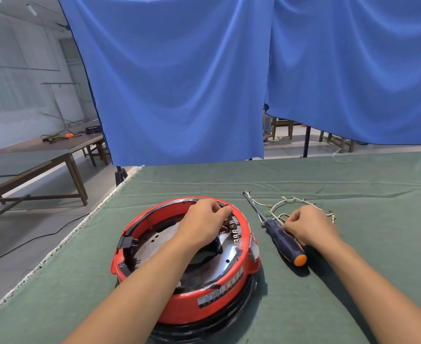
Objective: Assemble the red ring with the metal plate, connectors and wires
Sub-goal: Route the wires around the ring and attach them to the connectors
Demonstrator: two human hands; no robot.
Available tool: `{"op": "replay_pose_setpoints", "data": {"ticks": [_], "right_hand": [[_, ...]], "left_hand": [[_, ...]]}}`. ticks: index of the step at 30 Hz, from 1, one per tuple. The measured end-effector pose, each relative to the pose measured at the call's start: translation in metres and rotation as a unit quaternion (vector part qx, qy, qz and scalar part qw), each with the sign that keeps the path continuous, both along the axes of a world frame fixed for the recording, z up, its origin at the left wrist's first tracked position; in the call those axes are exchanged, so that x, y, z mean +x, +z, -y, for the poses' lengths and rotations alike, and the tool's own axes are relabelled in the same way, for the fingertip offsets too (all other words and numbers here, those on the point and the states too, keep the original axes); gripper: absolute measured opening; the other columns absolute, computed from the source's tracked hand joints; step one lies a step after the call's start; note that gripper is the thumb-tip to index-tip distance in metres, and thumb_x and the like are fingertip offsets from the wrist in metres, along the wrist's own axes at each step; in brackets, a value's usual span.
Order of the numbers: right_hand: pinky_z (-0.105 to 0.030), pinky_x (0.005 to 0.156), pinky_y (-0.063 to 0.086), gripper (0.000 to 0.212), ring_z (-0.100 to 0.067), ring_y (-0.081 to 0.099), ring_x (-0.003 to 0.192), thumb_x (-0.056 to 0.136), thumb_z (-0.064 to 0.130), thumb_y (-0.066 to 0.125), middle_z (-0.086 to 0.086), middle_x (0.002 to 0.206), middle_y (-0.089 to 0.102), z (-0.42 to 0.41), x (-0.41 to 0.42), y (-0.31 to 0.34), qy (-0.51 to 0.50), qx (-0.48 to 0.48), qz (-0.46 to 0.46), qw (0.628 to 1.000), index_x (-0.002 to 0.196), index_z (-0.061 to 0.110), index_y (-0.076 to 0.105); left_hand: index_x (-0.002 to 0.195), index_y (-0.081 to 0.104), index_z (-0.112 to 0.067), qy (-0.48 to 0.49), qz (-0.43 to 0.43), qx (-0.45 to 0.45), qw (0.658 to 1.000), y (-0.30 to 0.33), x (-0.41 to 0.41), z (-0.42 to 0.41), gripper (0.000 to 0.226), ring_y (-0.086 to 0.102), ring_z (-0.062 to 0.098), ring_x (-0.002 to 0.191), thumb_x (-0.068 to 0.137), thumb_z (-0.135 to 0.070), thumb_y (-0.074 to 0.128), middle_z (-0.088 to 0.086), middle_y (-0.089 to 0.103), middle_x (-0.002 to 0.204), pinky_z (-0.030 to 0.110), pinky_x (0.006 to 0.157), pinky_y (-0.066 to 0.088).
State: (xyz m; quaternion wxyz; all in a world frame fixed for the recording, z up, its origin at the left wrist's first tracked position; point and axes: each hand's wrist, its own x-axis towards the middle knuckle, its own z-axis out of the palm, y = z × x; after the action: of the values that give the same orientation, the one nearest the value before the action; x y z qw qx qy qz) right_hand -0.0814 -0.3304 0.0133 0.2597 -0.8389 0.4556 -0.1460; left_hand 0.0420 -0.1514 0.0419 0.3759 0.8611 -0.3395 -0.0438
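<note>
metal plate (164, 235) partly under left forearm

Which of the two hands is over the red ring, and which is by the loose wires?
The left hand reaches into the red ring, fingers at its far rim. The right hand is at the wires, beside the screwdriver.

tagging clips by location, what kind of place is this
Probably a workshop or assembly hall, partitioned for recording: a green cloth-covered workbench, hanging blue curtains as screens, and another long wooden table with tools on a bare floor at left.
</note>
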Motion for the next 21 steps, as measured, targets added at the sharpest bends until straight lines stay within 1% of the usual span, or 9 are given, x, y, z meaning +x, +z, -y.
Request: {"op": "replay_pose_setpoints", "data": {"ticks": [4,6,8,11,12,14,16,18,21], "right_hand": [[-0.041,0.069,0.058,0.015,-0.028,0.067,0.072,0.074,0.019,0.067,-0.002,0.065,0.069,-0.004,0.001,0.009,-0.007,0.041,0.133,0.990,0.059,0.019,0.067],[-0.037,0.064,0.056,0.015,-0.023,0.069,0.067,0.075,0.019,0.070,0.002,0.063,0.068,-0.010,0.003,0.016,0.025,0.044,0.195,0.979,0.060,0.019,0.067],[-0.029,0.054,0.049,0.018,-0.012,0.067,0.053,0.077,0.015,0.072,0.008,0.053,0.065,-0.023,0.006,0.025,0.070,0.065,0.259,0.961,0.060,0.019,0.066],[-0.023,0.046,0.043,0.016,-0.007,0.062,0.043,0.079,0.013,0.073,0.011,0.048,0.063,-0.046,0.008,0.040,0.127,0.098,0.312,0.937,0.065,0.018,0.066],[-0.022,0.044,0.042,0.014,-0.008,0.061,0.042,0.080,0.013,0.073,0.010,0.049,0.063,-0.054,0.008,0.045,0.146,0.114,0.325,0.927,0.067,0.016,0.067],[-0.019,0.039,0.038,0.013,-0.010,0.059,0.041,0.080,0.010,0.073,0.006,0.051,0.063,-0.068,0.008,0.053,0.191,0.162,0.348,0.903,0.069,0.013,0.066],[-0.016,0.036,0.035,0.015,-0.007,0.054,0.039,0.080,0.004,0.071,0.001,0.055,0.064,-0.079,0.009,0.056,0.236,0.210,0.350,0.882,0.068,0.010,0.066],[-0.015,0.036,0.034,0.012,-0.005,0.054,0.040,0.082,0.004,0.069,0.000,0.059,0.065,-0.087,0.010,0.054,0.265,0.240,0.324,0.876,0.072,0.009,0.067],[-0.015,0.039,0.034,0.013,-0.010,0.062,0.049,0.088,0.015,0.064,0.000,0.067,0.067,-0.084,0.009,0.053,0.276,0.277,0.295,0.872,0.079,0.009,0.070]], "left_hand": [[0.073,0.060,-0.018,0.018,0.023,0.007,1.000,0.001,0.001,-0.002,0.032,0.060,0.020,0.080,0.090,-0.045,0.054,-0.006,0.063,0.071,0.035,0.075,0.049],[0.076,0.060,-0.020,0.038,0.041,0.000,0.998,0.003,0.000,-0.002,0.026,0.060,0.020,0.084,0.089,-0.041,0.054,-0.006,0.064,0.077,0.034,0.076,0.048],[0.078,0.063,-0.021,0.054,0.069,-0.025,0.996,0.008,-0.003,-0.004,0.020,0.060,0.019,0.085,0.088,-0.036,0.054,-0.007,0.065,0.081,0.033,0.075,0.047],[0.077,0.070,-0.020,0.026,0.052,-0.123,0.991,0.013,-0.006,-0.006,0.025,0.062,0.020,0.084,0.084,-0.036,0.052,-0.003,0.068,0.081,0.037,0.078,0.049],[0.076,0.071,-0.018,-0.001,0.023,-0.157,0.987,0.015,-0.007,-0.006,0.030,0.063,0.020,0.080,0.081,-0.040,0.050,0.000,0.069,0.078,0.039,0.076,0.050],[0.072,0.070,-0.014,-0.066,-0.042,-0.202,0.976,0.019,-0.012,-0.005,0.037,0.058,0.014,0.060,0.082,-0.044,0.052,0.006,0.068,0.069,0.037,0.064,0.046],[0.063,0.065,-0.010,-0.109,-0.087,-0.232,0.963,0.019,-0.015,-0.004,0.037,0.045,0.006,0.044,0.090,-0.034,0.059,0.001,0.061,0.053,0.025,0.051,0.036],[0.057,0.058,-0.009,-0.109,-0.115,-0.250,0.955,0.018,-0.014,-0.002,0.037,0.041,0.004,0.037,0.093,-0.020,0.058,-0.005,0.052,0.041,0.018,0.045,0.032],[0.058,0.055,-0.006,-0.078,-0.143,-0.258,0.952,0.019,-0.012,-0.003,0.039,0.038,0.005,0.029,0.096,-0.014,0.050,-0.003,0.048,0.035,0.014,0.038,0.030]]}}
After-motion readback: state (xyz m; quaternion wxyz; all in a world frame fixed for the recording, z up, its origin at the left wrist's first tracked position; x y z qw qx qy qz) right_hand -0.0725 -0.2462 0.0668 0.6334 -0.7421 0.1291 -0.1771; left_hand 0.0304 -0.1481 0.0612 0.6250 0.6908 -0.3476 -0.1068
